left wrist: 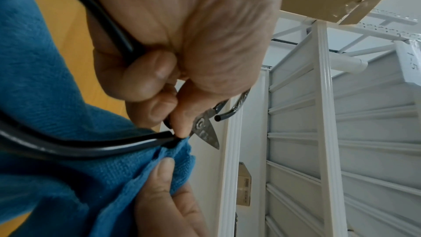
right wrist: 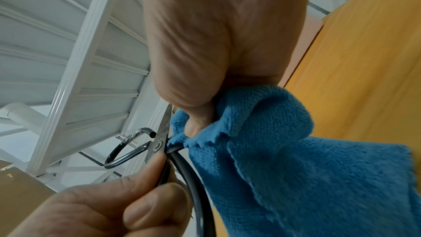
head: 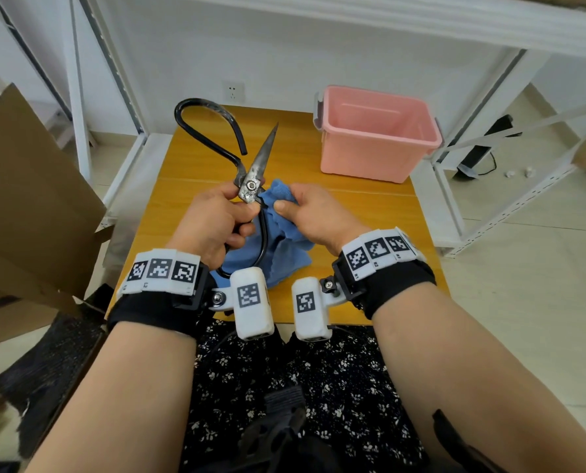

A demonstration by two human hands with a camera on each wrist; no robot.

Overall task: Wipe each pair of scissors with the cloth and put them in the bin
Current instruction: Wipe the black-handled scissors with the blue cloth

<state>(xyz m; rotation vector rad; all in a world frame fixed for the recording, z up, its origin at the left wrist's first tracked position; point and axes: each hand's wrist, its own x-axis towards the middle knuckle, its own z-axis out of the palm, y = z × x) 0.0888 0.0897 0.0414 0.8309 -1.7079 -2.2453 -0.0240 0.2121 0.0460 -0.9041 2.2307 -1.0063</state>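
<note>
1. The left hand (head: pixel 213 223) is gripping the scissors (head: pixel 250 186) just below the pivot, fingers curled round the black handle, holding them up above the table (head: pixel 370 206) with a blade pointing away.
2. The right hand (head: pixel 313 213) is pinching the blue cloth (head: pixel 278 196) against the metal beside the pivot; the rest of the cloth is hanging down to the table.
3. The wiping step is looking to be in hand, with this pair not yet in the bin.
4. The pink bin (head: pixel 373 138) is sitting at the table's far right, open on top.
5. Next move, likely: sliding the cloth along the blade, keeping fingers behind the fabric, then carrying the scissors to the bin.
</note>
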